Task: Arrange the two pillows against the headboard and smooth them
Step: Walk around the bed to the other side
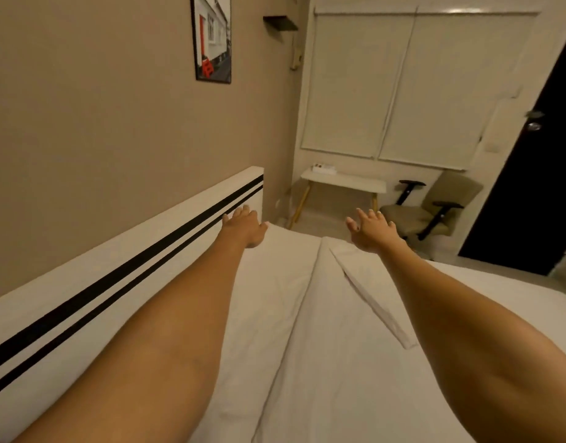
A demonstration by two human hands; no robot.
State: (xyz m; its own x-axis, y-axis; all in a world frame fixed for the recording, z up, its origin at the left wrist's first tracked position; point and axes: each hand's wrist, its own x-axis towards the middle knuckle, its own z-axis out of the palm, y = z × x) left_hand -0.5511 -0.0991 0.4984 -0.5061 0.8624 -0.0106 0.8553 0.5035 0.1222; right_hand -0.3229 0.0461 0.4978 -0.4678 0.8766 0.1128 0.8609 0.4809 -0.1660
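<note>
Two bare forearms reach from the bottom corners of the frame toward its centre, stretched out over white bedding. Beneath them, filling the lower middle, lie two white pillows side by side: the left pillow (268, 282) runs along the foot of the headboard, and the right pillow (348, 346) lies just beside it, a long seam marking where they meet. A folded flap of pillowcase crosses the right pillow diagonally. White bed sheet (486, 282) spreads off toward the right edge.

Along the left side, a white headboard (122, 251) with two black stripes rises diagonally from lower left to centre.

At mid-frame, the left hand (244, 227) is at the far end of the left pillow, close to the headboard's end, fingers spread wide and holding nothing. The right hand (371, 230) is at the far end of the right pillow, fingers also splayed and empty. Whether either palm presses the fabric cannot be told.

Beyond the bed, a small white table (345, 182) and a beige armchair (435, 209) stand on the floor. A framed picture (213, 38) hangs at upper centre on the beige wall, pale blinds (403, 84) fill the upper right, and a dark door (537, 187) occupies the right edge.
</note>
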